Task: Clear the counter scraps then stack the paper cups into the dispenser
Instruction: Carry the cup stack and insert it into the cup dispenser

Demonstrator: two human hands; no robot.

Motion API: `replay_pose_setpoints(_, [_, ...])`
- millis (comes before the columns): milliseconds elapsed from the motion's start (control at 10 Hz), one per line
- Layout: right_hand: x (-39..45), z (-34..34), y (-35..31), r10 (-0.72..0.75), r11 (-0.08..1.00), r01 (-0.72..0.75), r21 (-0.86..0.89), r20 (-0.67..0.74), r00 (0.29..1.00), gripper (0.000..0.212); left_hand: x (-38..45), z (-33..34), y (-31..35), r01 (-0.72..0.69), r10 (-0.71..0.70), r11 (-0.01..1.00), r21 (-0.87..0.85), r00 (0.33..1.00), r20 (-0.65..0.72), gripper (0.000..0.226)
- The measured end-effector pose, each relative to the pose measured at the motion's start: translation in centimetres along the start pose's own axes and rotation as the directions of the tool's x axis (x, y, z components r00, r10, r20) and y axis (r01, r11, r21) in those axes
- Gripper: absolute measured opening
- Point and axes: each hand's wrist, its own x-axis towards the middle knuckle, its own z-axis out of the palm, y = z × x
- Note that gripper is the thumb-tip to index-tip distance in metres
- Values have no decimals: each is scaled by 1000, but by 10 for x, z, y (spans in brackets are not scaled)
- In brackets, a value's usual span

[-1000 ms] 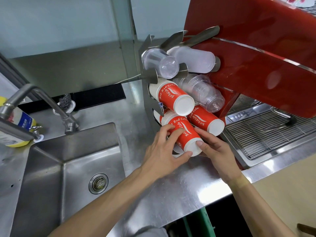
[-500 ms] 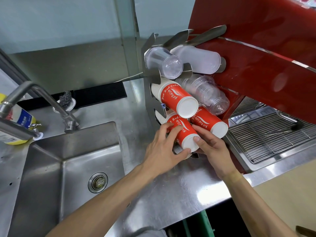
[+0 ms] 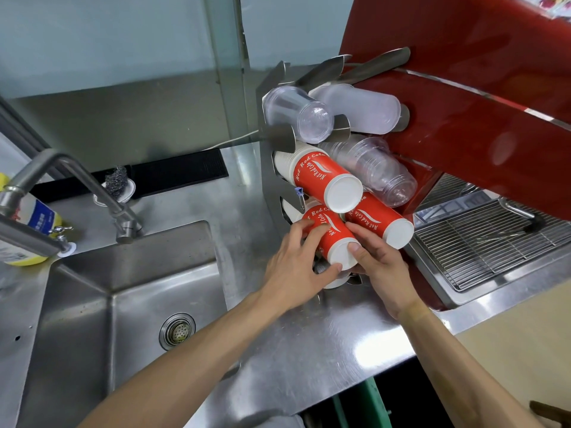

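Counter (image 3: 309,341): both hands on cup stack (image 3: 332,239)

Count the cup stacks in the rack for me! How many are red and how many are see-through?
Red paper cup stacks: 3
Clear or frosted plastic cup stacks: 3
Total: 6

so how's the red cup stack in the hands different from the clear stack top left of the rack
The red cup stack is opaque paper printed red and white; the clear stack is see-through plastic. The red one sits low in the dispenser, gripped by the left hand and right hand; the clear one sits high, untouched. Both stick out bottom-first.
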Motion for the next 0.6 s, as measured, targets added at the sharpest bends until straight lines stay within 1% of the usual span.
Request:
replay_pose_setpoints(200, [-6, 5, 4, -23, 1000, 22, -14, -69, 997, 37, -1, 0, -4, -8, 9, 998, -60, 1000, 10, 76])
replay_pose_setpoints(400, [-17, 9, 12, -29, 997, 17, -74, -165, 986, 43, -4, 5, -10, -19, 20, 996, -87, 1000, 7, 80])
replay_pose_setpoints(500, [-22, 13, 13, -51, 983, 8, -185, -230, 972, 43, -9, 0, -14, -25, 28, 993, -112, 999, 24, 78])
replay_pose_setpoints(600, [-30, 15, 17, -69, 968, 3, -252, -254, 965, 42, -16, -1, -23, -29, 33, 988, -150, 999, 26, 74])
